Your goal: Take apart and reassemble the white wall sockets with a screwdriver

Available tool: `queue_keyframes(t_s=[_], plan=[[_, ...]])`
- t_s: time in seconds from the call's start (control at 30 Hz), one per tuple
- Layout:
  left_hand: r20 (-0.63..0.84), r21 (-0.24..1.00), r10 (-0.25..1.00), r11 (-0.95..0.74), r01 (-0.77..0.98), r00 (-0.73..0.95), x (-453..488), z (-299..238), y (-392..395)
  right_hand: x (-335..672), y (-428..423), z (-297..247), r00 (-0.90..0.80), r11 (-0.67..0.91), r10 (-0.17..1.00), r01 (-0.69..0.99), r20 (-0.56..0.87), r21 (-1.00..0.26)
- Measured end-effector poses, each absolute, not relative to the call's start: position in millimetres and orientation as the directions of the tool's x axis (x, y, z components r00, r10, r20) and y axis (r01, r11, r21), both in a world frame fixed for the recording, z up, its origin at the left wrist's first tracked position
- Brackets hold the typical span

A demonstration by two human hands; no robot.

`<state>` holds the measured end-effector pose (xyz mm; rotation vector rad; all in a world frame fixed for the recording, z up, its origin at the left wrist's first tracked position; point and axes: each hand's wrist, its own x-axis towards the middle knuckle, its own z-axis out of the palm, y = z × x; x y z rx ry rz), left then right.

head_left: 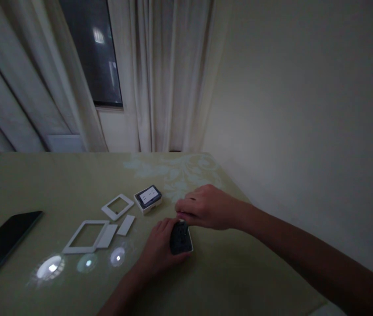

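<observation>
My left hand (162, 245) is wrapped round a small white-edged box with a dark inner face (180, 238), probably a wall socket or switch unit. Its thumb presses the near edge, the fingers the far left side. Above the box's far edge, my right hand (202, 206) is closed in a pinch; whatever it grips is hidden by the fingers. Farther back stands a second unit, a wall socket (148, 196) with a white face in a dark frame, set in a white box. Two white frames (114, 217) (69, 250) lie left of my hands, with white cover plates (126, 225) (107, 236) beside them.
A black phone-like slab (1, 245) lies at the table's left. The pale green table (232, 272) reflects several lights and meets a wall (305, 109) on the right. Curtains (166, 79) and a dark window (97, 52) are behind it.
</observation>
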<state>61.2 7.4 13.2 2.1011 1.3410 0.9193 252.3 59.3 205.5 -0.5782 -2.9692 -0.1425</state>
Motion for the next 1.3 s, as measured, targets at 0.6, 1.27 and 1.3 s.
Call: queue_keyframes(t_s=[0.6,1.27,1.3], plan=[[0.275,0.698,0.913,-0.404,0.591,0.300,60,7,8,271,59,199,-0.828,0.860,0.507,0.468,0.238,-0.204],[0.236,0.715,0.922,-0.378,0.588,0.306,58,12,6,253,53,195,-0.751,0.812,0.583,0.546,0.310,-0.206],[0.234,0.711,0.922,-0.379,0.592,0.309,58,11,6,251,52,192,-0.727,0.797,0.602,0.569,0.331,-0.202]])
